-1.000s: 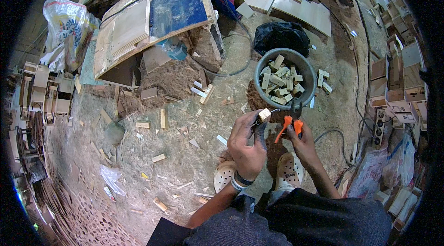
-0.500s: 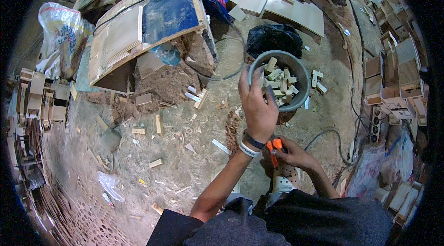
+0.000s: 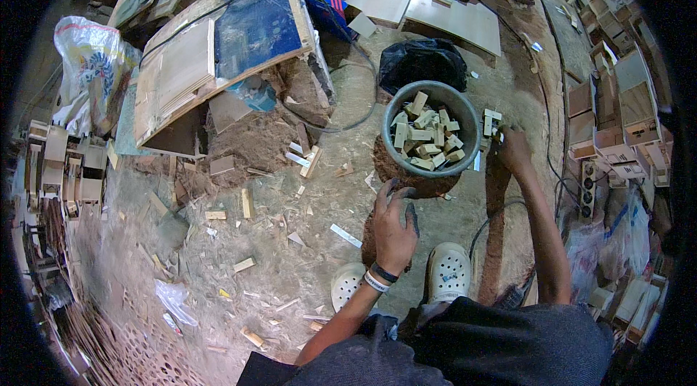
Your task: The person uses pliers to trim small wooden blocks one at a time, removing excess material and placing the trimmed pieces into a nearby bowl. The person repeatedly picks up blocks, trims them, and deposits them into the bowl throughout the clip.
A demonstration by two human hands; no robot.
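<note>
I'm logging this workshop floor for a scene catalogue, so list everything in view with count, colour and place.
bowl: one, grey, floor centre, holding many pale wood blocks
loose blocks: a few, pale, right of the bowl
black bag: one, behind the bowl
blue-topped board: one, upper left, a cable across it
white sack: one, far left
wooden boxes: several, right edge
clogs: two, white, on the person's feet
left hand: near the bowl, on a dark tool
right hand: at the loose blocks
</note>
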